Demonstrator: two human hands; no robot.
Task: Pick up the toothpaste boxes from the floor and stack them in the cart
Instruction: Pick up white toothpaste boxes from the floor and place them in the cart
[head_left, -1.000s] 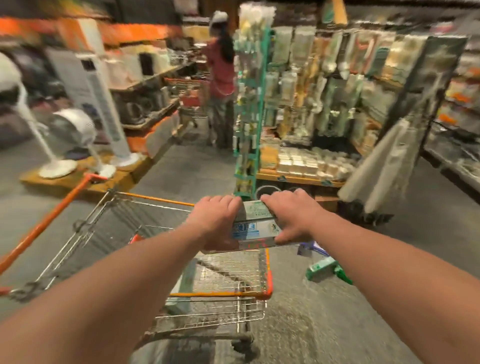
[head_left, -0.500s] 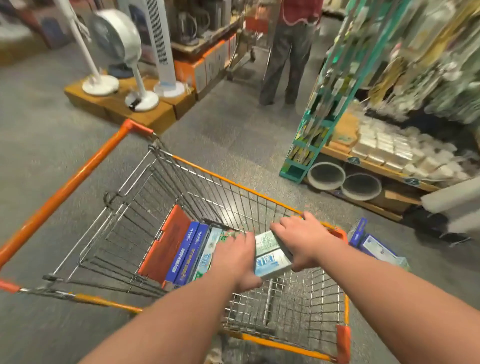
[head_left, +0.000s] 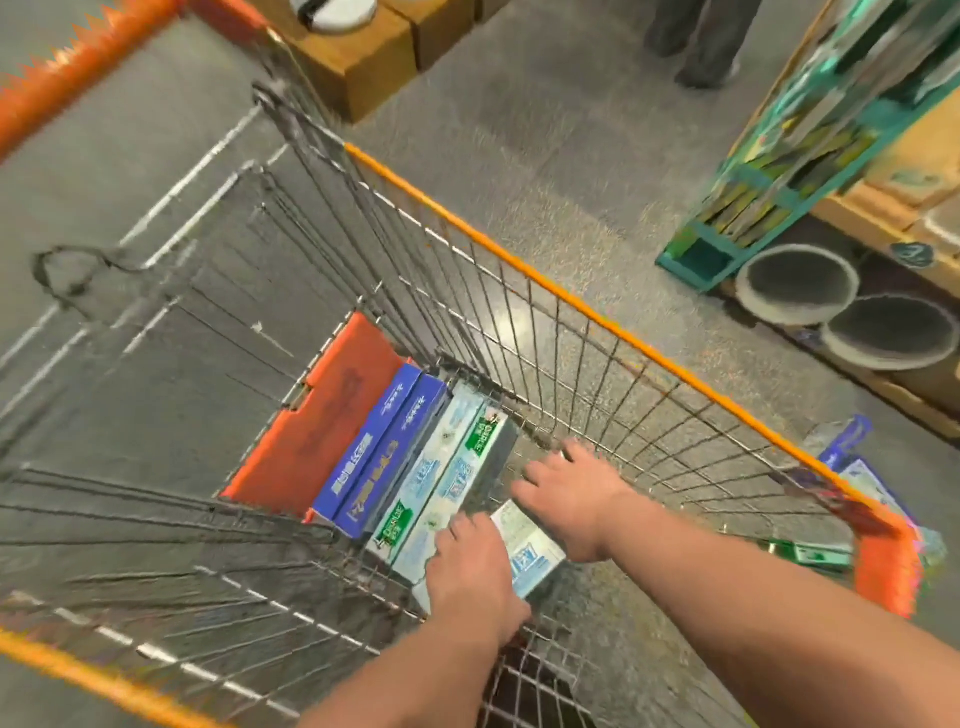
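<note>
Cart (head_left: 519, 270): a wire basket of thin grey metal with an orange rim; the mesh is open, so the grey speckled floor (head_left: 545, 156) shows through it.
Inside the cart: an orange flap (head_left: 322, 415) lies flat at the far-left part of the bottom; just beside it a row of long boxes lies side by side, touching one another.
Row of boxes: two blue boxes (head_left: 379, 447) next to the flap, then two pale boxes with green labels (head_left: 447, 467); all are narrow, rectangular cardboard with printed faces.
Box in hand: a pale toothpaste box (head_left: 530, 551) with blue print, at the near-right end of the row, low in the basket; if it touches the bottom, I cannot tell.
Left hand (head_left: 472, 577): its grip is closed around the near end of this box, fingers curled over the edge.
Right hand (head_left: 576, 493): fingers spread and rather flat, resting on the far end of the same box; how firmly it grips, I cannot tell.
Outside the cart: more boxes (head_left: 852, 467) lie on the floor past the right corner of the rim, partly hidden by it.
Beside: a teal rack (head_left: 753, 208) and two round grey rims (head_left: 841, 312) under a wooden shelf.
</note>
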